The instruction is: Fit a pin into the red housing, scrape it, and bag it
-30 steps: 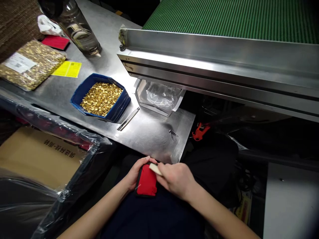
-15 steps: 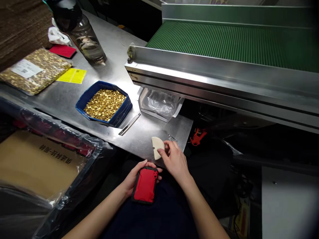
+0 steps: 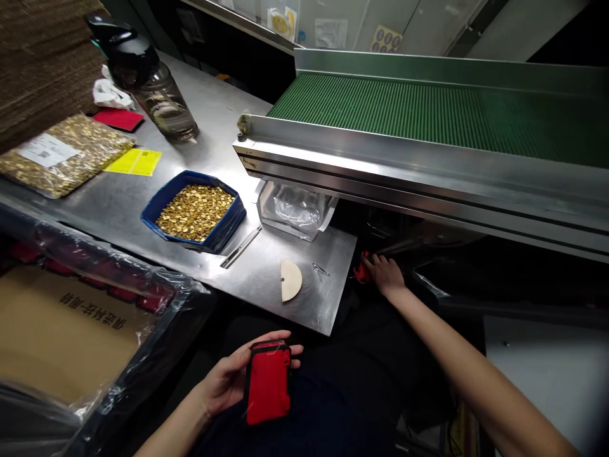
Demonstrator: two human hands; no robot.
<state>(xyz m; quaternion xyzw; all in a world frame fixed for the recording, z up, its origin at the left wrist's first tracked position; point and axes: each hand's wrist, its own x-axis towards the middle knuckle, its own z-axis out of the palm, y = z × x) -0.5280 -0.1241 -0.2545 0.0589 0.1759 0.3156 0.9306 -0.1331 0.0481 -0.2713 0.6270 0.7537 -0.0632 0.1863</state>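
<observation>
My left hand holds a flat red case with a black rim, its fingers behind it and their tips showing past the right side. Off the table's right corner, my right hand has its fingers curled over a bright red tool; the hand covers part of it, so its kind is unclear. A cream half-round disc with a small notch lies flat near the table edge. Beside it is a small metal piece.
On the metal table are a utility knife, a blue bin of small gold parts, a bagged batch and a water bottle. A green conveyor runs behind. A plastic-lined box stands at left.
My right hand has let go of the half-round disc, leaving it on the table, and moved right to the red tool. My left hand still holds the red case, now lower and tilted differently.
</observation>
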